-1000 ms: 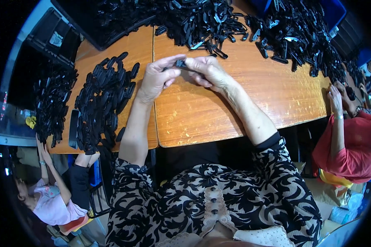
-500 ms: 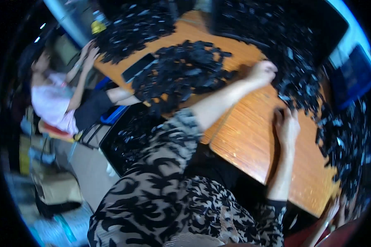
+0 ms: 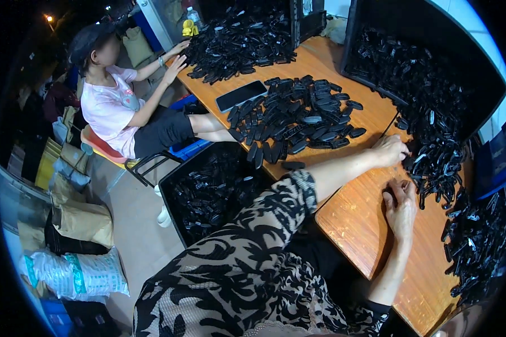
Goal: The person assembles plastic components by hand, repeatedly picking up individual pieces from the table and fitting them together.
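Left hand point(image 3: 389, 150) reaches w/ curled fingers into glossy black oblong parts point(image 3: 433, 163), lying every which way; right hand point(image 3: 400, 206) loosely curled nearby, grip unclear.

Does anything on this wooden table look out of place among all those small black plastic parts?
One thing: a flat black smartphone lies face up beside the heaped small black plastic parts on the wooden table, unlike everything around it.

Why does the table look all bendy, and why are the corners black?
Head view: the fisheye lens curves the wooden table's straight edges and leaves a black rim around the round picture. Light is even; the black parts show small shiny glints, and both hands look sharp.
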Demonstrator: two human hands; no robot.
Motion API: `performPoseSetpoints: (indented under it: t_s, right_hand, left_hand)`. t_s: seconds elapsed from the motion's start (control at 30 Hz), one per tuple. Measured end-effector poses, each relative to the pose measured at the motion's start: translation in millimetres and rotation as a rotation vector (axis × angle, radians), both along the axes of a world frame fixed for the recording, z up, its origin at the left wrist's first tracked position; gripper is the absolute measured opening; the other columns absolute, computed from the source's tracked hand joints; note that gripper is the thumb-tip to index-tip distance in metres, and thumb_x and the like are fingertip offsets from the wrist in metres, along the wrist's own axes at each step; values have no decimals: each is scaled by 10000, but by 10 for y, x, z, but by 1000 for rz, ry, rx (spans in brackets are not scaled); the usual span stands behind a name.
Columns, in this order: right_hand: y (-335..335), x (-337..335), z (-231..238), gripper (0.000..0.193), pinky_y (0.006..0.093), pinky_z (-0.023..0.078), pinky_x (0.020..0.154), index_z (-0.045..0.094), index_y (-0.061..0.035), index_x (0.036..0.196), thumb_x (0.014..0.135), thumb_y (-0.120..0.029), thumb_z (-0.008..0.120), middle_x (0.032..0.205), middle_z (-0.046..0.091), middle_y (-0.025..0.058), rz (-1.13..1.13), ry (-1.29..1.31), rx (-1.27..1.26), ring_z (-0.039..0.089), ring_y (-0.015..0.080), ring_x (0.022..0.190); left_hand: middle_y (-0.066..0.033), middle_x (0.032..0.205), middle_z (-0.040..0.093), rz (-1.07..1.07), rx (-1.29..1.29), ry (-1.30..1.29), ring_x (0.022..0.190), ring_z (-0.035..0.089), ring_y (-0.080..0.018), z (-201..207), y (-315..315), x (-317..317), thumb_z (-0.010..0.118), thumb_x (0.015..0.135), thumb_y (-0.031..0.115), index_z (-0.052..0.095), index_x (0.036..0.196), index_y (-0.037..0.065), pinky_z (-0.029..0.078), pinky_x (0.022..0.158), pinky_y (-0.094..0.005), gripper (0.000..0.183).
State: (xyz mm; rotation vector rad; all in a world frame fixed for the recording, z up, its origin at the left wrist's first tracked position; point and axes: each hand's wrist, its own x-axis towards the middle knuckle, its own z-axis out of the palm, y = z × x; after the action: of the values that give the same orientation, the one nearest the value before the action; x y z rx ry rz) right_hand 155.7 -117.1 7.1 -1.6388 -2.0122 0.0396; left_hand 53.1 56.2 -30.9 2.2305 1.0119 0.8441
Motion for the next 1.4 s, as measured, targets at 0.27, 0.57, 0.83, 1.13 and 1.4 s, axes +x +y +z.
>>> performPoseSetpoints:
  t_s: [0.27, 0.57, 0.83, 1.13, 1.4]
  right_hand:
    - [39, 42, -160, 144, 416, 514, 726, 697, -73, 978, 862, -148, 654, 877, 640, 153, -14, 30, 124, 635, 350, 816]
    - [168, 34, -139, 207, 460, 498, 677, 610, -38, 866, 906, -240, 606, 818, 649, 208, -173, 230, 1, 633, 404, 798]
    - [138, 49, -194, 194, 280, 471, 607, 626, -5, 925, 975, -184, 570, 765, 665, 42, -84, 886, -318, 598, 102, 680]
    - [115, 116, -109, 199, 239, 395, 585, 668, -34, 934, 960, -223, 615, 716, 583, -24, -18, 997, -399, 484, 68, 645]
    - [104, 100, -93, 217, 235, 354, 560, 655, -32, 865, 948, -232, 636, 696, 555, -37, 16, 1101, -432, 453, 58, 637]
  left_hand:
    - [-180, 1000, 640, -112, 142, -181, 963, 618, -333, 30, -498, -465, 771, 744, 134, 675, 1091, 15, 491, 849, -397, 379]
    - [-117, 915, 655, -137, -22, -42, 884, 632, -243, 144, -426, -684, 692, 846, 121, 714, 1007, 29, 481, 800, -320, 187]
    - [24, 794, 612, -275, -541, -193, 747, 546, -67, 331, -564, -771, 644, 894, 89, 691, 1080, -12, 465, 709, -220, 217]
    - [15, 849, 667, -323, -278, -76, 786, 573, -71, 251, -618, -699, 657, 861, 14, 700, 1022, 1, 477, 732, -237, 167]
    - [-9, 811, 678, -308, -227, -32, 758, 587, -78, 275, -697, -658, 648, 865, 1, 710, 999, -1, 484, 706, -244, 148]
